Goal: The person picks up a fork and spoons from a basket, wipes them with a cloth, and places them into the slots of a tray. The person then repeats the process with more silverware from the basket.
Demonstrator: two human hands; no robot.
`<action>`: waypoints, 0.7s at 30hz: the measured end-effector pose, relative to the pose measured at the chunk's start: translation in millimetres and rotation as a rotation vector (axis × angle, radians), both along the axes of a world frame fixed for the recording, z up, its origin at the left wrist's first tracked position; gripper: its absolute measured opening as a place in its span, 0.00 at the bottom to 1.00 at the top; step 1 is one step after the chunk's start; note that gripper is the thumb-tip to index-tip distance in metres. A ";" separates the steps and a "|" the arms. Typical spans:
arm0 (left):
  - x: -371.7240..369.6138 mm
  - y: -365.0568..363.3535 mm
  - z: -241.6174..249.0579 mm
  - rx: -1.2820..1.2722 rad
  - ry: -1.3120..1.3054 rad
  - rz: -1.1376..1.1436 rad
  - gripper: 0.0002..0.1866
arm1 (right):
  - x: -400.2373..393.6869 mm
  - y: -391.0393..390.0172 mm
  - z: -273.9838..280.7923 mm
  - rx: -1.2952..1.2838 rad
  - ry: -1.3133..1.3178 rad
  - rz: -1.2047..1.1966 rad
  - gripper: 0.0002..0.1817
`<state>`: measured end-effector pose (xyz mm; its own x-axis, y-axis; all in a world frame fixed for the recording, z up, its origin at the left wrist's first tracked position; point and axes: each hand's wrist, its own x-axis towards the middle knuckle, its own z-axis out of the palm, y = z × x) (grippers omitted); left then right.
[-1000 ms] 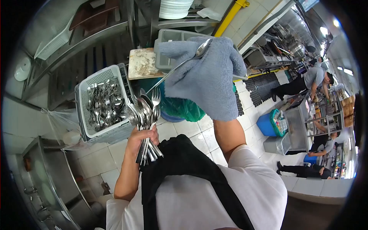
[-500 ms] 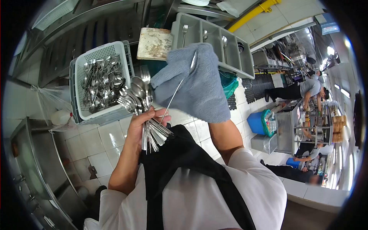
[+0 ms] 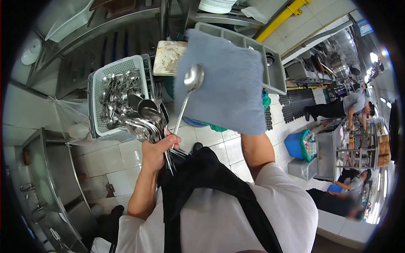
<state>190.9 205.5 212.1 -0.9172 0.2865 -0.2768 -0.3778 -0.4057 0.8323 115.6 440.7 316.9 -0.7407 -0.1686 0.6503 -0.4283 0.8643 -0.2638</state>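
Observation:
My left hand [image 3: 158,154] is closed round a bunch of metal spoons and forks [image 3: 147,120], their heads pointing up and away from me. Apart from the bunch, one spoon [image 3: 194,78] sticks up from the same hand, its bowl in front of a grey-blue fluffy cloth [image 3: 228,84]. The cloth is spread wide and held up at the end of my right arm. My right hand is hidden behind it, so its fingers do not show. Behind my left hand, a white plastic basket [image 3: 96,103] holds many loose spoons and forks.
A grey compartment tray [image 3: 276,80] lies partly behind the cloth, beside a worn board [image 3: 168,57]. A metal sink [image 3: 63,168] stands at left. To the right are a blue bin [image 3: 295,145] and people at a metal counter [image 3: 327,152]. A stack of plates [image 3: 217,6] sits on top.
The cloth, earlier folded against the spoon, has opened out flat. The single spoon's bowl now shows in front of it. The bunch has tilted in my left hand.

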 end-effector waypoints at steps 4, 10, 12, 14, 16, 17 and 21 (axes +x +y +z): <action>9.0 16.3 5.9 -0.187 0.152 0.004 0.08 | 26.2 20.3 4.2 -0.034 -0.030 0.000 0.08; 18.3 56.6 8.7 -0.132 0.146 -0.023 0.08 | 32.1 18.3 -31.7 -0.028 -0.105 0.051 0.08; 19.2 63.1 4.3 -0.225 0.210 -0.163 0.12 | 28.7 21.2 -39.1 -0.062 -0.098 0.048 0.08; 21.3 71.6 1.1 -0.216 0.234 -0.163 0.11 | 28.6 31.5 -38.2 -0.158 -0.097 0.075 0.08; 21.5 77.6 1.2 -0.211 0.247 -0.155 0.10 | 29.0 42.2 -36.6 -0.254 -0.099 0.113 0.07; 22.5 81.4 4.1 -0.200 0.191 -0.116 0.07 | 26.6 46.5 -36.7 -0.305 -0.099 0.133 0.07; 25.7 94.4 -0.8 -0.161 0.140 0.013 0.10 | 11.5 54.8 -38.4 -0.493 -0.130 0.195 0.06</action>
<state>216.6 299.9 211.3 -0.9534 0.2365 -0.1874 -0.2493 -0.2673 0.9308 127.2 495.4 278.4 -0.8056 -0.0095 0.5924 -0.5054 0.5327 -0.6788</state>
